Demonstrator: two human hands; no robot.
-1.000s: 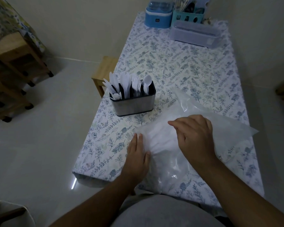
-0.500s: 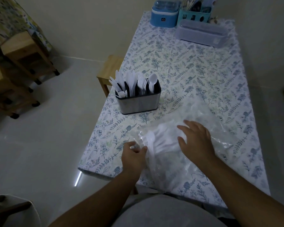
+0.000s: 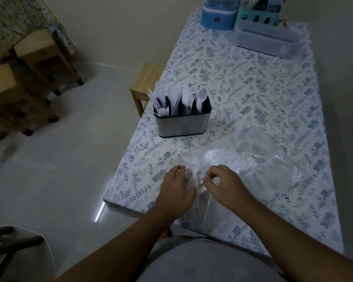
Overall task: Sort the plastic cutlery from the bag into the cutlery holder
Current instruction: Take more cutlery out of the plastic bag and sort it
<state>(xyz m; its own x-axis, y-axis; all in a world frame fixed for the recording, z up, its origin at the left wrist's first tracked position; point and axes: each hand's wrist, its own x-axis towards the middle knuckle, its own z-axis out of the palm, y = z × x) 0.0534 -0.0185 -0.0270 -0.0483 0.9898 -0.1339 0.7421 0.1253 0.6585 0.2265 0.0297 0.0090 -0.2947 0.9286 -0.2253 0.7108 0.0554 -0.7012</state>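
While our left hand [image 3: 176,189] and right hand [image 3: 225,185] are both pinching white cutlery [image 3: 194,178] at the bag [image 3: 263,165] mouth, we are judging the next move as lifting it forward to the holder [image 3: 182,124].

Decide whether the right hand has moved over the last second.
Yes. The right hand slid toward the near table edge, away from the cutlery holder, to the bag mouth.

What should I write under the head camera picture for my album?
Both hands pull white plastic cutlery from the clear bag near the holder.
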